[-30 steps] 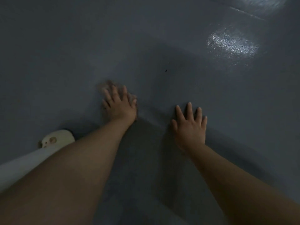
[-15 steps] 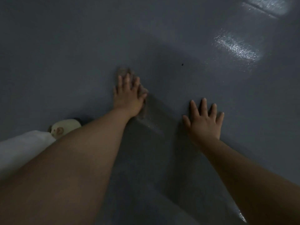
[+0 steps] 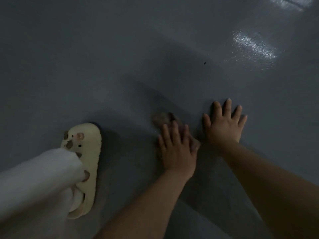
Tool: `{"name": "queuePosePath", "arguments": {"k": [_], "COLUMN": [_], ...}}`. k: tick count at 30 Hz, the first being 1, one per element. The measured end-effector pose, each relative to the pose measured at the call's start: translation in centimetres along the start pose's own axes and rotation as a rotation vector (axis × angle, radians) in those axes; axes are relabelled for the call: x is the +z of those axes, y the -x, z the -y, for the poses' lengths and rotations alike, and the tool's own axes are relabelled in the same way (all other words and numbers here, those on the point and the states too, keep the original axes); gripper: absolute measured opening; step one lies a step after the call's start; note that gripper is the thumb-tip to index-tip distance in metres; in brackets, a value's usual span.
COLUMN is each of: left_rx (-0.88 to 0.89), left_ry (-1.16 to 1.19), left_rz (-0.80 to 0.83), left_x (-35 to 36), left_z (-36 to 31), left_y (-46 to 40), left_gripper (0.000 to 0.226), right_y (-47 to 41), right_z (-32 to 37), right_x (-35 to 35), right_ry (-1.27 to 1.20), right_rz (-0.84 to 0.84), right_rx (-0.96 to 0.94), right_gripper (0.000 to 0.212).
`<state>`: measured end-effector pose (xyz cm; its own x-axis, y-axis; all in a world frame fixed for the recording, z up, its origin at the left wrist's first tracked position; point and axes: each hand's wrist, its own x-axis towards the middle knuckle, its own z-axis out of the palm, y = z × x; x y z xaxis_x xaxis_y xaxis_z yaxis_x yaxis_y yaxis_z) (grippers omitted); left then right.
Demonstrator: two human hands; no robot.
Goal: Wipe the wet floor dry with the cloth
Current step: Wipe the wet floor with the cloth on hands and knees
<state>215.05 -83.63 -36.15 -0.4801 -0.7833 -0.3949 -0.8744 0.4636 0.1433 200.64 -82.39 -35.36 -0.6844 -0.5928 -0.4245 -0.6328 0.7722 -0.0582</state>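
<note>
cloth (image 3: 163,119), the small brownish rag you are drying with, sits on the grey floor (image 3: 120,69) under your left hand (image 3: 177,152), a blurred bunch of it poking out past the fingertips and another bit showing by the thumb side, so most of it is hidden beneath your palm. from the head view, the only one you have, your left hand lies flat on top of it with the fingers straight and slightly fanned, pressing rather than gripping, which looks like a way to push the rag hard against the floor so it soaks up water along its whole underside. your right hand (image 3: 224,125) is planted just beside it, well spread, palm down on bare floor and touching no cloth; it seems to be there as a prop for your weight while you lean forward, leaving the other arm free to scrub. your foot in a cream clog (image 3: 86,152) with little charms stands off to the left, a pale trouser leg (image 3: 38,178) over it, set apart from the wiped patch, probably to steady your crouch. a bright sheen (image 3: 253,47) lies far ahead on the right, well apart from both hands, and it may be wet floor not yet reached, though in this dim light you cannot tell glare from water.
</note>
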Motion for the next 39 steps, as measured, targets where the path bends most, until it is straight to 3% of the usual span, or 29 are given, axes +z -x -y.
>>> {"name": "queuePosePath", "arguments": {"k": [4,6,13,18,20,23,29,31,35,37,39], "left_rx": [0.330,0.358,-0.281,-0.365,-0.238,0.046,0.372,0.259,-0.190,-0.288,-0.279], "left_ry": [-0.128,-0.149,0.073,0.135,0.099,0.008,-0.206,-0.188,0.048,0.079,0.049], "left_rz": [0.050,0.051,-0.075,-0.152,-0.148,0.016,-0.020,0.007,-0.007,-0.027,-0.075], "left_x": [-1.3,-3.0,-6.0,-1.8,0.1,1.6,-1.7,-3.5,-6.1,-6.0,-5.0], "left_z": [1.1,3.2,10.8,8.0,5.2,2.1,5.7,7.8,11.2,11.0,9.5], "left_y": [-3.8,-6.7,-10.5,-3.2,0.7,3.7,-4.4,-7.7,-10.0,-9.4,-7.9], "left_gripper": [0.072,0.075,0.067,0.063,0.061,0.070,0.073,0.072,0.071,0.070,0.070], "right_y": [0.0,0.2,0.7,1.3,1.5,1.6,1.8,2.1,3.2,3.8,4.2], "right_z": [-0.1,-0.1,-0.3,-0.4,-0.4,-0.2,-0.3,-0.5,-0.5,-0.5,-0.7], "right_x": [0.3,0.2,-0.3,-0.2,-0.2,-0.1,-0.3,-0.2,0.0,0.2,0.6], "right_ry": [0.015,-0.001,0.037,0.032,0.034,0.039,0.012,0.009,-0.004,-0.006,-0.008], "right_rz": [-0.013,-0.014,-0.022,-0.037,-0.021,-0.018,0.012,0.014,-0.028,-0.031,-0.047], "right_rx": [0.003,0.002,-0.012,-0.021,-0.016,-0.004,-0.010,-0.021,-0.031,-0.034,-0.036], "right_gripper": [0.060,0.060,0.059,0.058,0.057,0.057,0.057,0.057,0.055,0.055,0.054]}}
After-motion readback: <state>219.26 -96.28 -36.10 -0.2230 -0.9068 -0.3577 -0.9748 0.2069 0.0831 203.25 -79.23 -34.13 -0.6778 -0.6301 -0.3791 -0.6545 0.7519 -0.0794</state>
